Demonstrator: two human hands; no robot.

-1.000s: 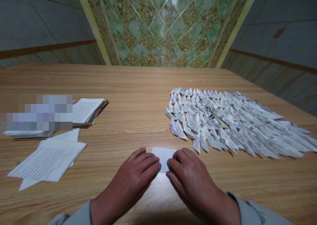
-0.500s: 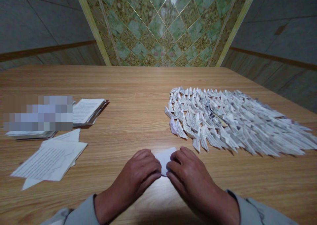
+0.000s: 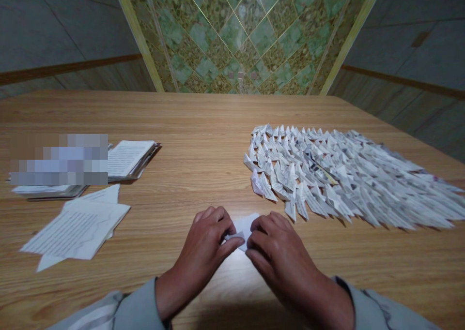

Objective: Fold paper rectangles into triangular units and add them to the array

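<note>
Head view: small white paper [image 3: 249, 223] on the wooden table [image 3: 189, 127]

From my remote seat I see the left hand [image 3: 207, 238] with thumb and bent fingers nearly together, pinching a raised flap at the paper's left side. The right hand [image 3: 281, 247] curls its fingers over the right edge, thumb close by; I cannot tell how firmly they grip. Folded paper pieces [image 3: 327, 180] spread beyond, rightward; loose sheets [image 3: 72, 228] lie at left, near a paper stack [image 3: 131, 155].

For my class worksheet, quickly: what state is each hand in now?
Left hand: closed, holding the small white folded paper sheet.
Right hand: curled at the sheet's right edge; grip cannot be told.
</note>
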